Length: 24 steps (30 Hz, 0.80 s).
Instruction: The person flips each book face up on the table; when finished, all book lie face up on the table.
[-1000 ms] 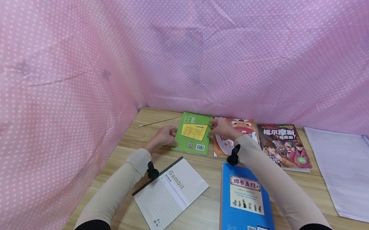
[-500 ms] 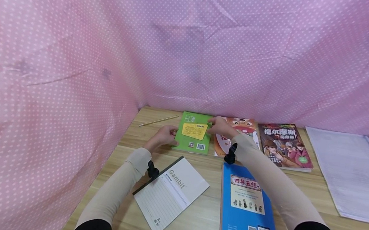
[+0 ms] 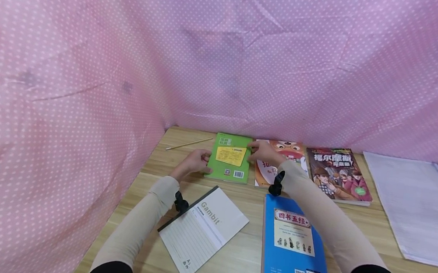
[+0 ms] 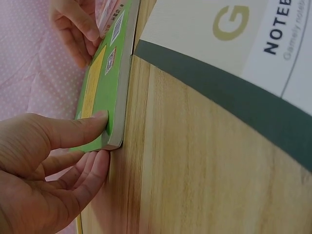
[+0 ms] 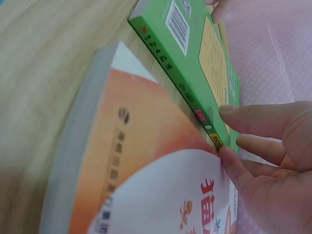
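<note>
A green book (image 3: 230, 170) with a yellow text panel lies at the far left of the table, barcode side up. My left hand (image 3: 194, 164) holds its left edge. In the left wrist view the thumb (image 4: 83, 130) lies on the cover and the other fingers curl against the side. My right hand (image 3: 263, 152) grips the spine side near the far end. Its thumb (image 5: 258, 119) presses on the cover in the right wrist view, with the fingers at the spine. Beside that hand lies an orange-and-white book (image 3: 264, 176), partly hidden under the right hand and wrist.
A Gambit notebook (image 3: 203, 231) lies slanted near the left forearm. The blue book (image 3: 289, 266) lies partly under the right forearm. A detective comic book (image 3: 338, 174) and a whitish translucent sheet or pouch (image 3: 414, 208) lie right. A thin gold stick (image 3: 189, 143) lies left; pink dotted cloth (image 3: 225, 67) hangs behind.
</note>
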### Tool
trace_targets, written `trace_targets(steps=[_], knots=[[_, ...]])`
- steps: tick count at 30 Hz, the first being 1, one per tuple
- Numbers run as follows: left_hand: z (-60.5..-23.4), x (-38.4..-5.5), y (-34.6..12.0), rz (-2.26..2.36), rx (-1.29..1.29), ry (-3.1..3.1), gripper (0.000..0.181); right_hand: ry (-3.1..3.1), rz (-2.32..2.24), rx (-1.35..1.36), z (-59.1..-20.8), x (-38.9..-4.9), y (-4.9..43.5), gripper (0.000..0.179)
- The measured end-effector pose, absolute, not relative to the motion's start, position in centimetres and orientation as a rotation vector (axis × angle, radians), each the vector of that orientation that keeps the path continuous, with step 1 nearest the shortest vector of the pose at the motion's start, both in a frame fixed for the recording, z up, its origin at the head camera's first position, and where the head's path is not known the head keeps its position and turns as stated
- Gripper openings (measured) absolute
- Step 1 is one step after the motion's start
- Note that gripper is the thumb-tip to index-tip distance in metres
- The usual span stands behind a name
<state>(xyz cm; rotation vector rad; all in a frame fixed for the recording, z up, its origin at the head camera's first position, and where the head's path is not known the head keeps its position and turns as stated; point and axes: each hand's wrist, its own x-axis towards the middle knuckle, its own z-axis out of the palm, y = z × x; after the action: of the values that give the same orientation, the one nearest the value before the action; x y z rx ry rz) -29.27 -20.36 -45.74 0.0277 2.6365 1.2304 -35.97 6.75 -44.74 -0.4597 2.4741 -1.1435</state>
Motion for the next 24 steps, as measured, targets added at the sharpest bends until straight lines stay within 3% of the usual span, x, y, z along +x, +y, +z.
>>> trace_targets(steps=[24], knots=[[-45.81,-29.32,-21.00,1.227,0.032,2.586,0.079,2.388,-1.143,-0.461,-45.10,-36.37,6.52,0.066]])
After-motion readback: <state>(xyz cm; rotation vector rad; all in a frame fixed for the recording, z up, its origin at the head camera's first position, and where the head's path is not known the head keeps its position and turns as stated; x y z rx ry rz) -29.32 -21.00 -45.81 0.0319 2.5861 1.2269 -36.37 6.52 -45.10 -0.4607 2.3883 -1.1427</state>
